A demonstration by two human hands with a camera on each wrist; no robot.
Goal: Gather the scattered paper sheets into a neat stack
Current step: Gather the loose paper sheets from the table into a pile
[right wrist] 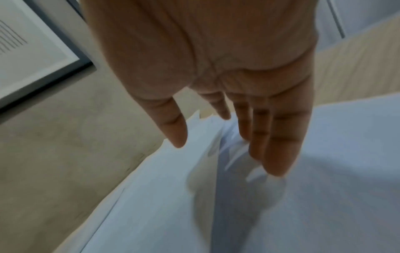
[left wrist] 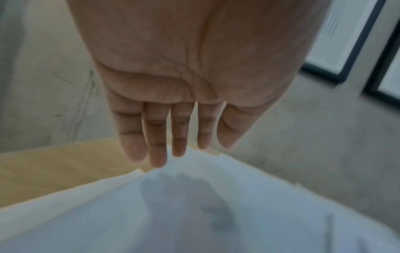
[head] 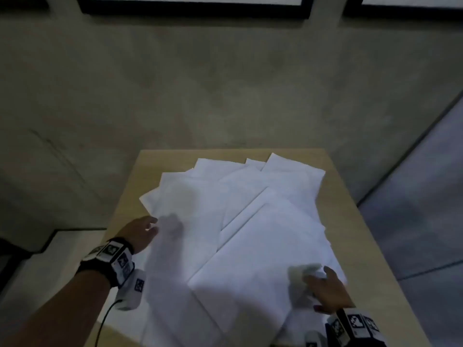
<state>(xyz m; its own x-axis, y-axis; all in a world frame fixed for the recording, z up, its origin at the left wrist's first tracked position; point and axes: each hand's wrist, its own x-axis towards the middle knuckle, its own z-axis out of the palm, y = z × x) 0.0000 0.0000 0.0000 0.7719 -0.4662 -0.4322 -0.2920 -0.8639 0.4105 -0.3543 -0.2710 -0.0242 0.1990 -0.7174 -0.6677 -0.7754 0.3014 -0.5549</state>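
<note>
**loose sheets fanned across the table, both hands at the edges**

i see the paper sheets [head: 240, 221] overlapping in a loose fan on the wooden table [head: 350, 221], their corners splayed toward 12 o'clock. my left hand [head: 140, 232] sits at the pile's 9 o'clock edge, fingers [left wrist: 155, 137] straight and together. my right hand [head: 325, 289] sits at 4 o'clock, fingers [right wrist: 279, 137] extended over the top sheet. bare table shows along 3 o'clock.

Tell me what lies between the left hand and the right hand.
Overlapping paper sheets on the table fill the stretch from left hand to right hand, per the head view.
</note>
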